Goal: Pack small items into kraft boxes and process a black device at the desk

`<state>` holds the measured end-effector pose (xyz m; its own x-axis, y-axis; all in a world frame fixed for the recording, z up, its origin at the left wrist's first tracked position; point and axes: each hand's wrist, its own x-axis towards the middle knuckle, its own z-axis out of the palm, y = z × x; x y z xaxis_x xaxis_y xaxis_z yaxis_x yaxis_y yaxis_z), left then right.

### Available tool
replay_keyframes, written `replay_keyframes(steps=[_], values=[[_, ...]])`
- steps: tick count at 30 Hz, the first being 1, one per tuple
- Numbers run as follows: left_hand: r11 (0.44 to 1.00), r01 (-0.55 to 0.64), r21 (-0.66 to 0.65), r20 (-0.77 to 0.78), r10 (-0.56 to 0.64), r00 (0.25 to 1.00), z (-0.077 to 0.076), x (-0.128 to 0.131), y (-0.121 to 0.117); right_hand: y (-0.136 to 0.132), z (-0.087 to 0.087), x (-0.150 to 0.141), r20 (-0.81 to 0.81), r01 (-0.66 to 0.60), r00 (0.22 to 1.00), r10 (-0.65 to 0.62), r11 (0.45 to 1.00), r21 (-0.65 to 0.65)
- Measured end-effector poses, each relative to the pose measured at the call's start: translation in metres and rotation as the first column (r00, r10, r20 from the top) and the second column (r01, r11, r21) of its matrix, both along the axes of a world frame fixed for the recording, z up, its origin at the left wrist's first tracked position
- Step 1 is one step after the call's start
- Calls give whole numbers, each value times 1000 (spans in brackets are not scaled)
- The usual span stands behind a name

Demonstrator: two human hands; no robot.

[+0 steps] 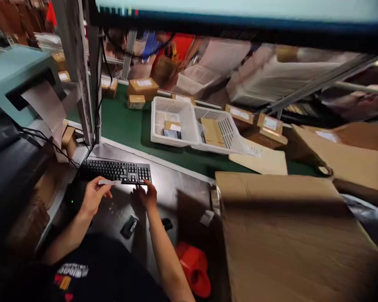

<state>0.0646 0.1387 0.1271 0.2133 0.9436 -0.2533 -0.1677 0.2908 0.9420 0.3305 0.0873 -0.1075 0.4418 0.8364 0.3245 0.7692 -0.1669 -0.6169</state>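
Observation:
My left hand [93, 196] pinches a narrow white paper slip [108, 182] just in front of a black keyboard [113, 171]. At the keyboard's right end, my right hand [148, 195] reaches over the number keys with its fingers apart, holding nothing; a fingertip appears to touch a key. Below the hands, a small black item with white lettering [129, 226] lies on the metal worktop [164, 176]. Another small black object [166, 224] is partly covered by my right forearm.
A large cardboard box [280, 235] stands at right, beside a red object [194, 268]. Behind the worktop, a green conveyor [122, 134] carries white baskets [173, 142] and several cartons [143, 87]. A printer [15, 75] with paper stands left; a monitor [239, 21] hangs overhead.

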Motion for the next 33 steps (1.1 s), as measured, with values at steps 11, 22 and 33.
replay_keyframes(steps=[11, 22, 33], values=[[999, -39, -25, 1, 39, 999, -8, 21, 9, 25, -18, 21, 52, -62, 996, 69, 990, -128], [999, -29, -20, -70, 28, 997, -8, 33, 16, 33, -29, 18, 75, -42, 996, 48, 995, -87], [1000, 5, 20, -100, -3, 995, -14, 31, 5, -31, -23, -14, -10, 36, 999, -38, 991, -126]])
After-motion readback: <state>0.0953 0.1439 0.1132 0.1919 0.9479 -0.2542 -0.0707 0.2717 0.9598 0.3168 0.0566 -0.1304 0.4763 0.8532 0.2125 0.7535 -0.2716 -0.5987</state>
